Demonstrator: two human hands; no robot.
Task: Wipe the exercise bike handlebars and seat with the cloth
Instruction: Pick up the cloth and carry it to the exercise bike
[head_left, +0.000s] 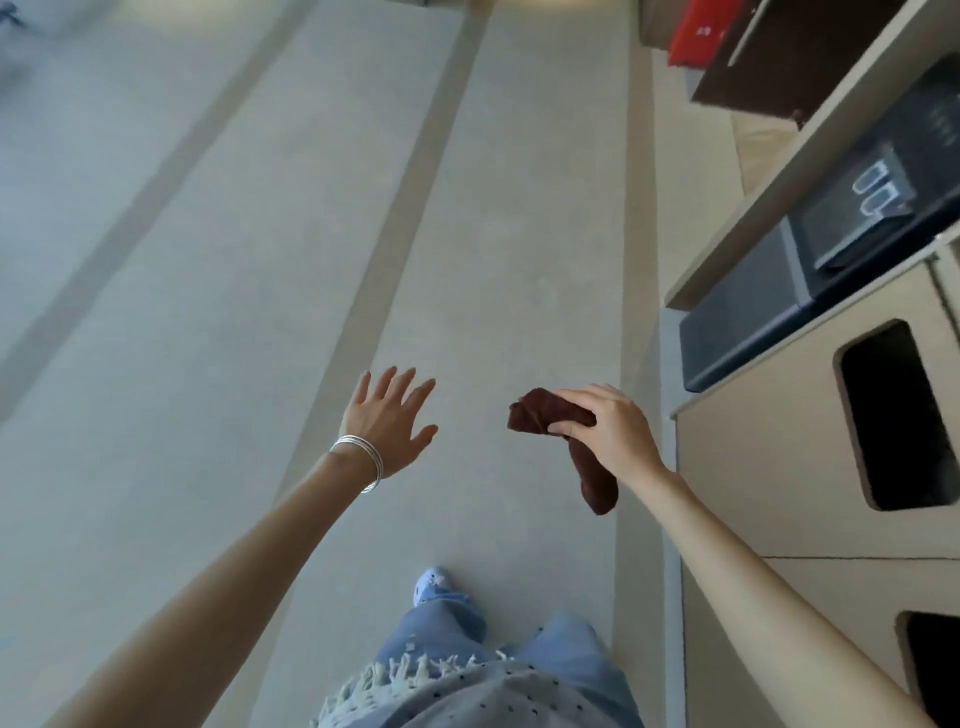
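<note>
Left hand (389, 421) out over the floor (208, 312), fingers spread and straight, holding nothing, silver bangles (361, 460) at the wrist. Pale, matte flooring crossed by darker bands. Just right of it, mid-air and well clear of the ground, the cloth (540, 415): dark red-brown, bunched, one end hanging limp below the right hand (613, 431), pinched there between thumb and curled fingers. Likely light, soft and floppy, with nothing to break; best gathered into a flat pad in the palm for wiping, not left trailing. Farther right, a beige cabinet (769, 467) with dark rounded cut-outs, a grey box (743, 322) on its shelf. No bike, handlebars or seat in view.
</note>
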